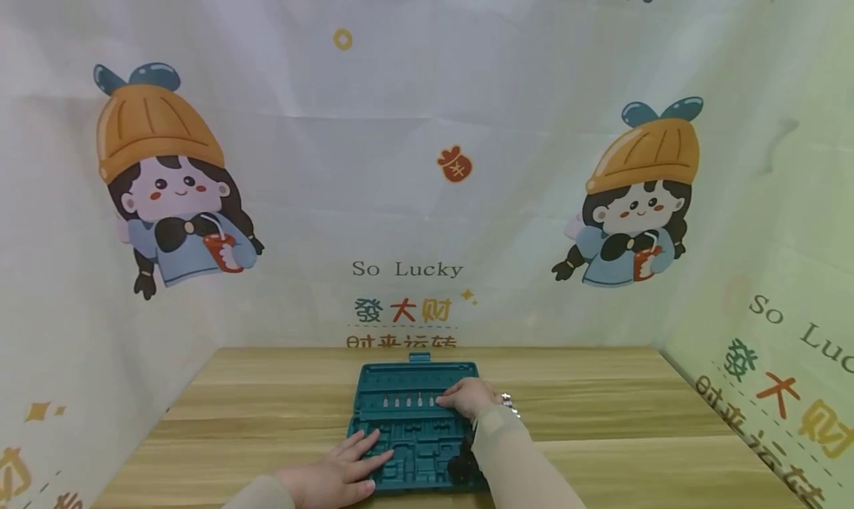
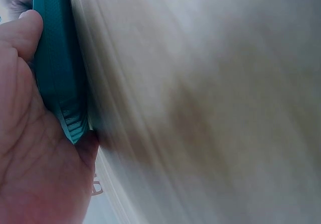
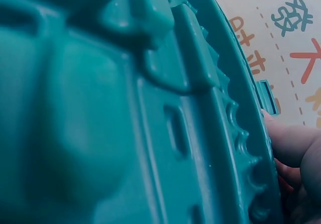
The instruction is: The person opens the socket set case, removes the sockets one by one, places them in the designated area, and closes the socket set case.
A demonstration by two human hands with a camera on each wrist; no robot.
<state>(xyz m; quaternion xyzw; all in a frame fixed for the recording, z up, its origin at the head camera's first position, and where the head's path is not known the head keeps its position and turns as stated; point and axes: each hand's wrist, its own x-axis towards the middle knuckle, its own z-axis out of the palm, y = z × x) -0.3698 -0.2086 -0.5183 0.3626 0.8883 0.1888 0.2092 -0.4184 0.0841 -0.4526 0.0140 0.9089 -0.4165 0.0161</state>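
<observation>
I saw my left hand (image 1: 340,476) lying flat, fingers straight, on the open teal moulded plastic tool case (image 1: 414,427); my right hand (image 1: 469,396) rested curled beside its small silver bits (image 1: 403,401), grip unclear.

teal moulded case (image 3: 125,113) fills view; fingertips (image 3: 288,141) touch its right rim.

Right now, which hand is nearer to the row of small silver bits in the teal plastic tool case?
Right. The right hand touches the row of bits; the left hand rests on the case's near-left corner.
</observation>
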